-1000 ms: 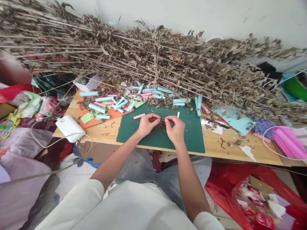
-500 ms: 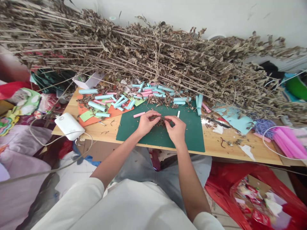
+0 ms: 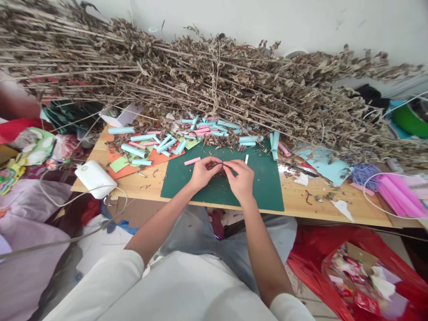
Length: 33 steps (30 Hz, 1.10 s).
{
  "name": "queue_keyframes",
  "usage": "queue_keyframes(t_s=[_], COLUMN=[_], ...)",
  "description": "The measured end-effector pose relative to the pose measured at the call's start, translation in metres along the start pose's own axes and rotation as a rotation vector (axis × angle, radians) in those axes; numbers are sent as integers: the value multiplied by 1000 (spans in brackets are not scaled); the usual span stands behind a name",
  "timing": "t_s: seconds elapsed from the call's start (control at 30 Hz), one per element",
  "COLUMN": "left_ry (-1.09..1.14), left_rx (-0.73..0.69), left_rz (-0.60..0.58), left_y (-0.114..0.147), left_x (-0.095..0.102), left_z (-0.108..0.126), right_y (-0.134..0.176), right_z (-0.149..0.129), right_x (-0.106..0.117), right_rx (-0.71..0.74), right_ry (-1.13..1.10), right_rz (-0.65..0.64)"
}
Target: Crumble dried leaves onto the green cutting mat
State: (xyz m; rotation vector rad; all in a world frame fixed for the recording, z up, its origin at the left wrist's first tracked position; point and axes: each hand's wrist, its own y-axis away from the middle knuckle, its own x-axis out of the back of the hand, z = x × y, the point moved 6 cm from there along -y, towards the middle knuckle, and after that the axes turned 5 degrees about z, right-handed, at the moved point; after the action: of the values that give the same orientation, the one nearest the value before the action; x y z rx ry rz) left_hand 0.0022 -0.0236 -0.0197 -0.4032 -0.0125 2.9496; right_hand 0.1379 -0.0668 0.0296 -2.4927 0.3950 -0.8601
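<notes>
Over the small loose heap of crumbled brown dried leaf (image 3: 219, 174) in the middle of the frame, the left hand (image 3: 204, 173) and right hand (image 3: 242, 179) meet tip to tip. On each, thumb and index finger curve into a closed pinch; whatever the fingers may have between them is too small to tell. The heap lies on a dark green rectangular cutting mat (image 3: 261, 189) on the pale wooden desk (image 3: 317, 206).

The leaf looks brittle, so a light, even pinch with the pads should serve better than a hard squeeze. Working low over the mat would catch falling bits, and steady wrists would keep both sets of fingers lined up.

A second ago a narrow gap separated the two hands' fingertips; now it is closed, the right hand having come in toward the left. The slim pink rolled-paper tube (image 3: 192, 161), left of centre, and the short white stick (image 3: 246, 159), right of centre, lie as before on the mat.
</notes>
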Motion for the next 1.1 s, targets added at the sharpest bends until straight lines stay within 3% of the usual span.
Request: queue_keyframes(t_s=[0.33, 0.63, 1.1], left_ry=[-74, -68, -93], left_rx=[-20, 24, -38], left_rz=[-9, 52, 98], left_y=[2, 1, 3], left_x=[3, 5, 6], left_z=[-5, 0, 7], right_y=[2, 3, 2], right_z=[-14, 1, 5], right_x=[-4, 7, 5], right_rx=[55, -232, -94], right_ry=[177, -53, 125], right_rz=[-27, 132, 43])
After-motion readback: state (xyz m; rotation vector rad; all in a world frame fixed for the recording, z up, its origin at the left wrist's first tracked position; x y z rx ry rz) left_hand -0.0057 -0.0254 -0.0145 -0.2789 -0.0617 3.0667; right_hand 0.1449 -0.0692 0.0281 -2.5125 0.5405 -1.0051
